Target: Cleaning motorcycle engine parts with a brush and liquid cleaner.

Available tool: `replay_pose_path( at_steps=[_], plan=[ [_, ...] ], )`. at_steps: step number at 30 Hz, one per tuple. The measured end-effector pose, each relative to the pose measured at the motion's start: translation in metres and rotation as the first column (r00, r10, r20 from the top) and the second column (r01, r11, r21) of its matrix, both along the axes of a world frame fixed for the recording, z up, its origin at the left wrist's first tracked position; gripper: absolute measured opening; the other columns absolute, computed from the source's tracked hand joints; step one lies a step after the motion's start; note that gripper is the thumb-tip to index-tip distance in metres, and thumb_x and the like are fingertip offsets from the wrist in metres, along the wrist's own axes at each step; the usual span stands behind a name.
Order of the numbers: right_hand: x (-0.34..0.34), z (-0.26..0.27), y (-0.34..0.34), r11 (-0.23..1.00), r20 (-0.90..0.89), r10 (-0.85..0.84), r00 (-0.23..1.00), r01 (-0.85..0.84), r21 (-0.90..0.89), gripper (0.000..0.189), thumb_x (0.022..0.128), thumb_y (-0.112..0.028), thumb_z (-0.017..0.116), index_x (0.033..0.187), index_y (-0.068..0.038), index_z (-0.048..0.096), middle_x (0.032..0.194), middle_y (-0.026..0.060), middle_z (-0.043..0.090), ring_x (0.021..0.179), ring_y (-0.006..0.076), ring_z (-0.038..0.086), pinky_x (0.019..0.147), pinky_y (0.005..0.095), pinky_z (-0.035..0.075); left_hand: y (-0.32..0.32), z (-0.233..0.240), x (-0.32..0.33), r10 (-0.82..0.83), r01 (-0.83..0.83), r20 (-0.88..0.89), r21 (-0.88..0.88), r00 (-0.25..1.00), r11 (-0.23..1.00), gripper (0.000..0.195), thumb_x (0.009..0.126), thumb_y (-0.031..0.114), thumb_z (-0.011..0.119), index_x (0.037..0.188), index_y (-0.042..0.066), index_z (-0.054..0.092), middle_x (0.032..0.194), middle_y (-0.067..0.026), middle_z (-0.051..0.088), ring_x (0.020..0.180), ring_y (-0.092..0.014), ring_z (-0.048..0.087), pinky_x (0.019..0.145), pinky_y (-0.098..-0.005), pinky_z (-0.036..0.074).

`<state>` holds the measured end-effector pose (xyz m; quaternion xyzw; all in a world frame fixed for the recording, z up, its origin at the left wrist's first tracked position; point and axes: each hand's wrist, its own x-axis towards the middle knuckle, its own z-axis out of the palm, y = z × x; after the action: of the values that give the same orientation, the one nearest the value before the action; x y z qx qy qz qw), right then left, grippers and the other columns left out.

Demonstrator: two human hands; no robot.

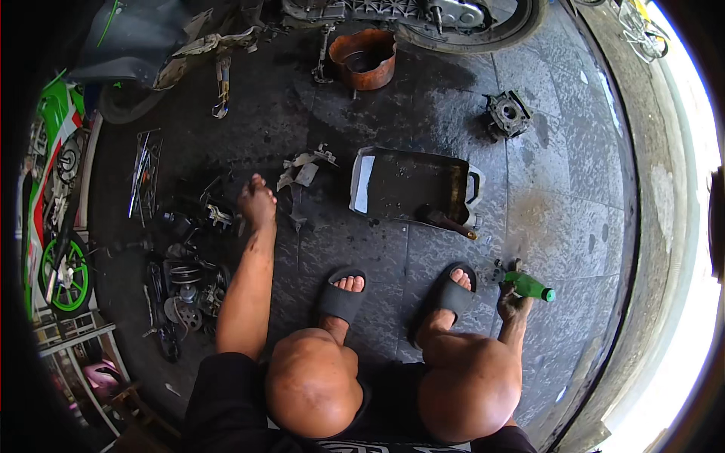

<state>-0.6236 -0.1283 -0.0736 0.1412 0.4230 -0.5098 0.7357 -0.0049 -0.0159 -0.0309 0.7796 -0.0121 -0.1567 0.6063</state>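
Observation:
My right hand (512, 304), low at the right beside my foot, is wrapped around a small green plastic bottle (527, 285) with a green cap. My left hand (259, 203) reaches out over the floor at the left; its fingers look curled, and whether they hold anything is hidden. Near it lie bent metal pieces (303, 172) and dark motorcycle parts (218, 216). In front of me sits a jerrycan cut open into a tray (473, 212), with dark liquid in it. A brush (447, 221) leans over its near right corner.
An engine cylinder block (510, 115) stands at the far right. Beyond the tray are a rusty pot (380, 78) and a motorcycle's engine and wheel (459, 42). Engine parts with a coil spring (187, 276) lie left of my forearm. A green motorcycle (62, 277) stands at the left edge.

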Motion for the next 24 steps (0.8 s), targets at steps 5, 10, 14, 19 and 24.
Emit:
replay_pose_path(
  at_steps=[5,10,14,19,24],
  plan=[
    [0.01,-0.042,0.002,0.998,0.05,0.024,0.998,-0.027,0.064,0.032,0.1,-0.03,0.059,0.119,-0.004,0.062,0.102,0.0135,0.071,0.08,0.0225,0.071,0.065,0.0301,0.065,-0.074,0.01,0.007,-0.245,0.196,0.409,0.158,0.879,0.968,0.023,0.098,0.019,0.06,0.084,0.001,0.06,0.067,-0.0031,0.059,0.06,-0.015,0.058,0.058,-0.0339,0.049],
    [0.007,-0.068,0.014,0.994,0.062,0.004,0.998,-0.011,0.111,0.036,0.101,-0.032,0.058,0.123,-0.004,0.06,0.104,0.0152,0.07,0.081,0.0235,0.071,0.065,0.0299,0.066,-0.07,-0.006,0.061,-0.781,0.506,0.13,0.695,0.611,0.511,0.054,0.085,0.024,0.071,0.134,0.002,0.061,0.123,-0.0225,0.069,0.116,-0.034,0.066,0.099,-0.039,0.05],
    [-0.021,-0.071,0.034,0.99,0.004,-0.05,0.999,0.049,0.129,0.039,0.102,-0.034,0.058,0.127,-0.004,0.058,0.105,0.0165,0.07,0.082,0.0244,0.072,0.065,0.0298,0.066,-0.085,-0.023,0.041,-0.868,0.666,-0.051,0.664,0.494,0.34,0.053,0.087,0.027,0.073,0.132,0.001,0.063,0.121,-0.0226,0.07,0.111,-0.036,0.068,0.097,-0.0398,0.051],
    [-0.06,-0.058,0.058,0.982,-0.126,-0.093,0.988,0.112,0.154,0.045,0.101,-0.041,0.059,0.128,-0.005,0.056,0.102,0.0177,0.07,0.076,0.0243,0.071,0.065,0.0292,0.066,-0.082,-0.023,0.039,-0.894,0.57,0.079,0.745,0.442,0.348,0.034,0.095,0.024,0.066,0.115,-0.004,0.068,0.107,-0.0229,0.073,0.103,-0.031,0.07,0.088,-0.0415,0.052],
    [-0.001,-0.001,0.081,0.879,-0.247,0.082,0.965,0.046,0.474,0.043,0.102,-0.039,0.049,0.12,-0.002,0.06,0.08,0.0096,0.069,0.063,0.0176,0.067,0.053,0.026,0.058,-0.055,0.013,0.055,-0.685,0.446,0.414,0.538,0.6,0.715,0.033,0.1,0.032,0.062,0.109,0.0,0.063,0.076,-0.0071,0.061,0.072,-0.014,0.059,0.063,-0.0318,0.048]
  ],
)
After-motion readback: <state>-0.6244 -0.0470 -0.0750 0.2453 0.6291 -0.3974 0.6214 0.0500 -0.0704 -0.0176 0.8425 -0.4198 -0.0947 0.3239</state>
